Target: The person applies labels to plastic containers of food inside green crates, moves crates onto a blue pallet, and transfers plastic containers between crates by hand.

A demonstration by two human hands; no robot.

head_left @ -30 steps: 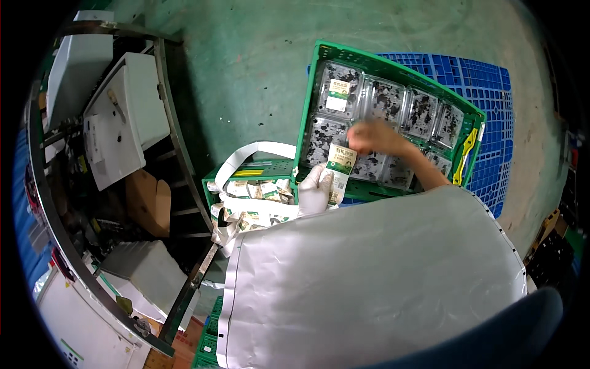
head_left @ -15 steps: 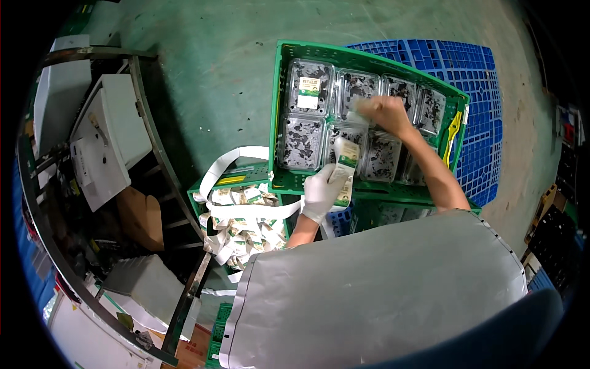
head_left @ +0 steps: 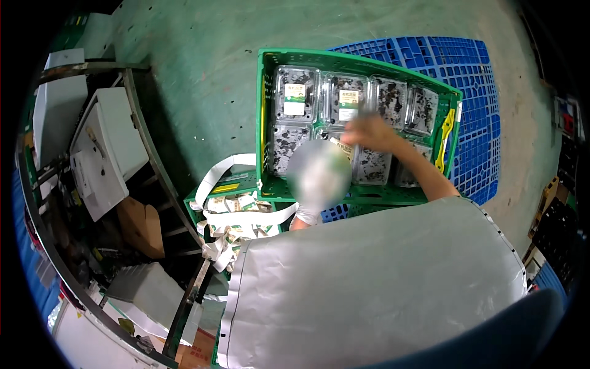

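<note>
My left hand [head_left: 319, 178], in a white glove, is over the front of a green crate [head_left: 344, 58]; a blur hides its fingers. A printed label [head_left: 342, 147] shows just beyond it. My bare right hand [head_left: 372, 132] reaches in from the right, its fingers closed at that label's upper end. Clear plastic boxes [head_left: 289, 147] with dark, crinkled pieces inside stand in two rows in the crate. Two back-row boxes carry a white and green label [head_left: 295, 98], the second one [head_left: 348, 106] just beyond my right hand.
A blue plastic pallet [head_left: 479, 123] lies behind and right of the crate. Inside its right end is a yellow tool [head_left: 448, 138]. Label strips [head_left: 239, 230] heap in another green crate at left, beside a metal-framed rack [head_left: 144, 123]. A grey sheet [head_left: 375, 283] covers the foreground.
The second back-row box now shows a label on its lid. My right hand has moved back toward my left hand and the label there. The view has shifted slightly.
</note>
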